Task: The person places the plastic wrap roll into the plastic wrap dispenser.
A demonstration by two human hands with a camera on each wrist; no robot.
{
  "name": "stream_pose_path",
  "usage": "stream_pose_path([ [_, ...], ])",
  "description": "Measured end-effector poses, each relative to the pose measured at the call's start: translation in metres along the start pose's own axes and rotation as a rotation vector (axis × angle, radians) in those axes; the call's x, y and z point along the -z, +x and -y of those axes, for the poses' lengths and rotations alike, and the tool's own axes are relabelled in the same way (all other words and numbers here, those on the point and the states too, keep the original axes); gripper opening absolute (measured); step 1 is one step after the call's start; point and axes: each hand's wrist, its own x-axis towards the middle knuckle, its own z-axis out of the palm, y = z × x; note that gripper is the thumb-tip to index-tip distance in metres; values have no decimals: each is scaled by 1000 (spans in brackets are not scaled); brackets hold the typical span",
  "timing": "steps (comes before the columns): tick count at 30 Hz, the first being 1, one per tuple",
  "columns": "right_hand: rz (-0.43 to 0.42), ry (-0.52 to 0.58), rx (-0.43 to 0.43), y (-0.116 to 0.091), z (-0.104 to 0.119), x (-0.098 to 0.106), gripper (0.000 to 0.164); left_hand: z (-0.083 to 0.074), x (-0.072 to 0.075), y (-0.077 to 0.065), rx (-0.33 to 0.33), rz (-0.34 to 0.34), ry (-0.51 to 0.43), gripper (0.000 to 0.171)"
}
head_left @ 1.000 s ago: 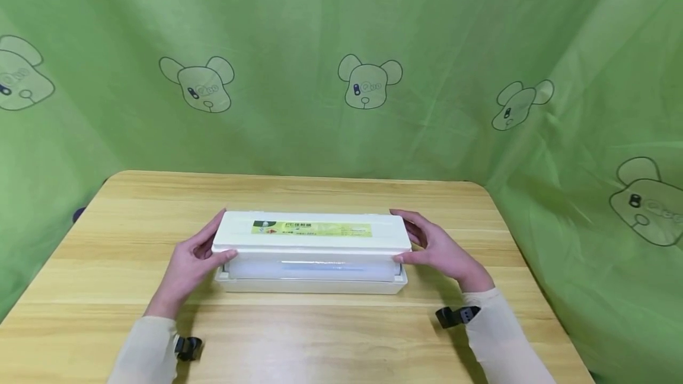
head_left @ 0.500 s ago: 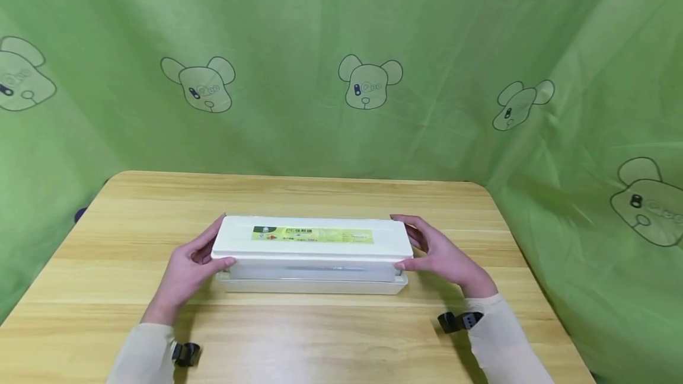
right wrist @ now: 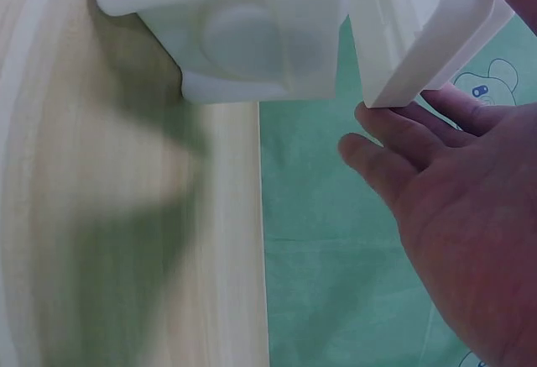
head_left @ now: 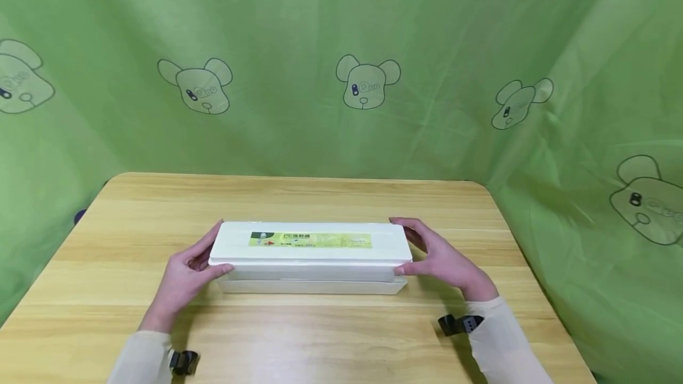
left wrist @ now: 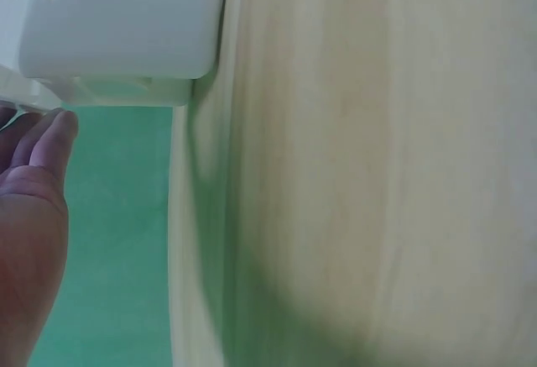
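The white lid (head_left: 312, 255) hides the cling-film box's (head_left: 311, 287) inside; fine print on the yellow-green label (head_left: 310, 240) is too small to read. Wrist-view edges crop the left hand (left wrist: 29, 207) at nine o'clock, the right hand's (right wrist: 470, 203) thumb at two.

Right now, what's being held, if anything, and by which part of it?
The white lid, by its two ends: left hand at one, right hand at the other.

A pale yellow-brown, wood-grained table (head_left: 299, 336) with rounded far corners shows grain running side to side. Directly on it, around its middle, sits a long, white, rectangular plastic box base (head_left: 312, 287), its length roughly parallel to the far edge.
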Motion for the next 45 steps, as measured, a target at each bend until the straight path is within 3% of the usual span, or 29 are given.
stream_pose_path([
  [16,4,-10,-10,-6,-6,-6,91,-1,-1,-5,48,8,27,84],
  [37,12,-2,-69,-7,-9,-13,93,2,0,-4,27,45,54,82],
  [45,7,14,-74,-8,-12,-14,93,-1,0,-4,26,58,121,83],
])
